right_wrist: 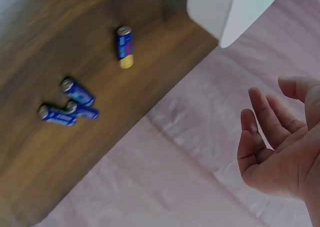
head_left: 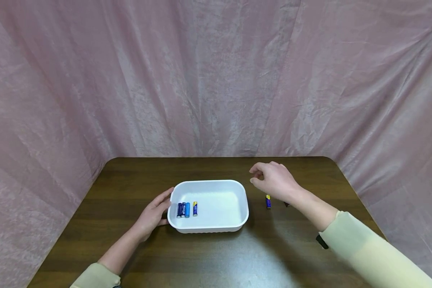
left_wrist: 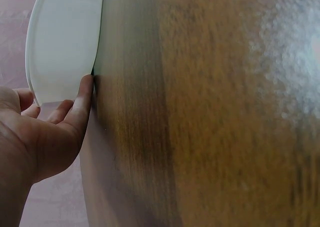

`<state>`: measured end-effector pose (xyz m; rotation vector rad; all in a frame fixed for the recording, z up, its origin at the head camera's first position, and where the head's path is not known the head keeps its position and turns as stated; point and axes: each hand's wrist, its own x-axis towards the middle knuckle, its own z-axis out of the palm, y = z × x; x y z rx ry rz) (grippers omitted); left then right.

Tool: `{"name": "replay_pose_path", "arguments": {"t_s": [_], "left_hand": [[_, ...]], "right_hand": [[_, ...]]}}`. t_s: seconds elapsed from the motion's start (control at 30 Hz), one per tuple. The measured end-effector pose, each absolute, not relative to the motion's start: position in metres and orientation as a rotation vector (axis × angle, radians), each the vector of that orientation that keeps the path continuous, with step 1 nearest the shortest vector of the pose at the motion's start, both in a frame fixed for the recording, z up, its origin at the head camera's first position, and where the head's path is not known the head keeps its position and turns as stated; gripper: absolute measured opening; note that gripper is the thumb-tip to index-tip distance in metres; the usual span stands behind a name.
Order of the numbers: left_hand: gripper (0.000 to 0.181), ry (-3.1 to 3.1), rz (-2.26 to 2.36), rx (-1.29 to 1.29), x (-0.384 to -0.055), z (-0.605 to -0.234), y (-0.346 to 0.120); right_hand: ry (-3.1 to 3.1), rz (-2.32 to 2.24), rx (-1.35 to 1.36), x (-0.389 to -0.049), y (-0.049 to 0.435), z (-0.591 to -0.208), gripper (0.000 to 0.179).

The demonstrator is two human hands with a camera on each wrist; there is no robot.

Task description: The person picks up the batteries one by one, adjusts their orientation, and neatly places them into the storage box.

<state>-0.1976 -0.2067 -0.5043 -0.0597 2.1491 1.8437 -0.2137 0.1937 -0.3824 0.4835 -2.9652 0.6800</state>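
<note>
My left hand holds the left end of a white plastic tray, its fingers at the rim and its thumb low on the outer wall. Inside the tray, toward its left side, lie three blue batteries side by side. Slightly apart from them is a blue-and-yellow battery. My right hand is in the air beyond the tray's right end, fingers loosely bent, nothing in it. Nearest below it on the table lies another blue-and-yellow battery. Three blue batteries lie grouped in the right wrist view, mostly hidden by my forearm in the head view.
The brown wooden table has a shiny patch of light at its front. Pink cloth hangs behind the table and along both sides.
</note>
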Motion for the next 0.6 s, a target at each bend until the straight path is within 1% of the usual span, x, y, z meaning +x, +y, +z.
{"name": "replay_pose_path", "arguments": {"t_s": [0.27,0.6], "left_hand": [[0.05,2.153,1.845,-0.063,-0.197,-0.503,-0.207],[0.05,2.154,1.848,-0.054,-0.198,-0.502,-0.208]], "right_hand": [[-2.977,0.609,0.421,-0.213,0.221,-0.389,0.028],[-2.992,0.563,0.38,-0.215,0.242,-0.393,0.029]]}}
